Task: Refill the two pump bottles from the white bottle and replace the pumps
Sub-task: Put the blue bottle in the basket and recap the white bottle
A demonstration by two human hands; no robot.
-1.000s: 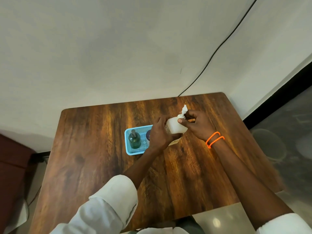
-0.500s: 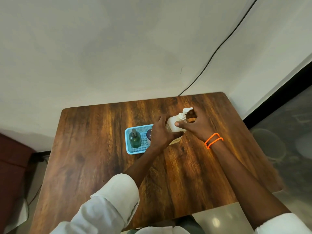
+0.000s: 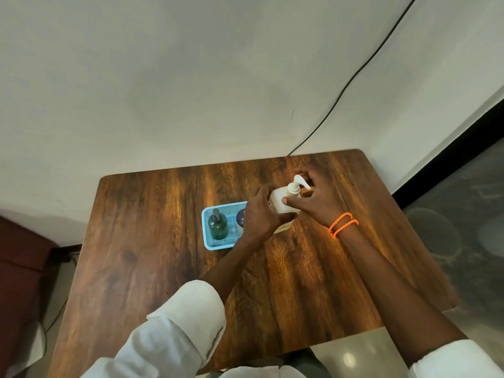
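Note:
A white bottle (image 3: 282,201) with a white pump head (image 3: 296,184) stands upright on the wooden table (image 3: 152,268), just right of a light blue tray (image 3: 206,236). My left hand (image 3: 259,214) wraps its left side. My right hand (image 3: 313,199) holds it from the right, thumb on the body, fingers curled behind the pump. In the tray stands a green pump bottle (image 3: 217,224) with a dark pump. A purple bottle (image 3: 240,218) beside it is mostly hidden by my left hand.
The table's back edge meets a white wall, where a black cable (image 3: 351,80) runs down behind the far right corner. A dark red seat (image 3: 19,268) sits left of the table. Grey floor lies to the right.
The white bottle has come from tilted to upright and shifted slightly right. The pump spout has turned from pointing up to pointing right. Both hands stay on the bottle.

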